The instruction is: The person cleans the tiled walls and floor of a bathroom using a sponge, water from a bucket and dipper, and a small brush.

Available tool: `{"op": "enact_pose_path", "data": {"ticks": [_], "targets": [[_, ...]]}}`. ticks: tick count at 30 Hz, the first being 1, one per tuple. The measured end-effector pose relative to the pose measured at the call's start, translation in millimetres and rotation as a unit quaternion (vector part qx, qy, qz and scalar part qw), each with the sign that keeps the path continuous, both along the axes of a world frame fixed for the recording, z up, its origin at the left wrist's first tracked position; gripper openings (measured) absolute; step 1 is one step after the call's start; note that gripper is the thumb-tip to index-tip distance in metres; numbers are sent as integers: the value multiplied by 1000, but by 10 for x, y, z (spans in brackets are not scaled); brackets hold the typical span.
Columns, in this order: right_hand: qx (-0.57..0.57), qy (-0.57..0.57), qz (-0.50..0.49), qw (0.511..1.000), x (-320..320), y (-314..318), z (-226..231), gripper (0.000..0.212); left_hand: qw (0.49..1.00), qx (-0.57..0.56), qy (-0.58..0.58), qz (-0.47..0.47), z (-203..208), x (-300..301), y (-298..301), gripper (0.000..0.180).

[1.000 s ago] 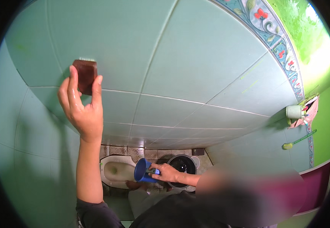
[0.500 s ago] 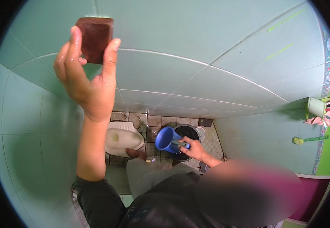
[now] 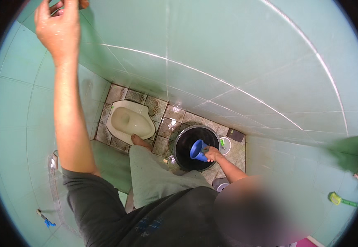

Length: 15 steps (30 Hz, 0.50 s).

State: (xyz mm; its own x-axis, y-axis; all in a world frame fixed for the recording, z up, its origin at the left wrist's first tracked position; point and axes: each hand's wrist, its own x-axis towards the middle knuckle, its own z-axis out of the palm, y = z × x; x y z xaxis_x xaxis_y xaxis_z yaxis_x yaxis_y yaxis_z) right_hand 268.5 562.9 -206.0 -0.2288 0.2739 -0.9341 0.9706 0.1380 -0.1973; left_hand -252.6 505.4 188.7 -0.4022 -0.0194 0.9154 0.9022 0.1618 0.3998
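Tiled wall (image 3: pixel 228 53), far side | left hand (image 3: pixel 59 35): far left, fingers gripping block (image 3: pixel 83 4), mostly cut off | right hand (image 3: pixel 214 154): fingers clenched round blue dipper (image 3: pixel 197 150), over bucket (image 3: pixel 184 142) | toilet (image 3: pixel 131 123) left of bucket

- No text, label, number or sign can be read.
- A blue print (image 3: pixel 149 225) is borne by the dark shirt (image 3: pixel 179 214), too blurred to be made out.

The head-worn fisheye looks steeply down over both hands (image 3: pixel 62 38) (image 3: pixel 213 154).
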Motion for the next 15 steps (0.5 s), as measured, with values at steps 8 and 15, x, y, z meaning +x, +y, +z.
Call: {"op": "enact_pose_path", "data": {"ticks": [8, 15], "targets": [[93, -43, 168, 980, 460, -117, -1116, 45, 980, -143, -130, 44, 122, 557, -15, 75], [186, -5, 263, 947, 866, -254, -2044, 26, 944, -125, -297, -74, -576, 1476, -411, 70]]}}
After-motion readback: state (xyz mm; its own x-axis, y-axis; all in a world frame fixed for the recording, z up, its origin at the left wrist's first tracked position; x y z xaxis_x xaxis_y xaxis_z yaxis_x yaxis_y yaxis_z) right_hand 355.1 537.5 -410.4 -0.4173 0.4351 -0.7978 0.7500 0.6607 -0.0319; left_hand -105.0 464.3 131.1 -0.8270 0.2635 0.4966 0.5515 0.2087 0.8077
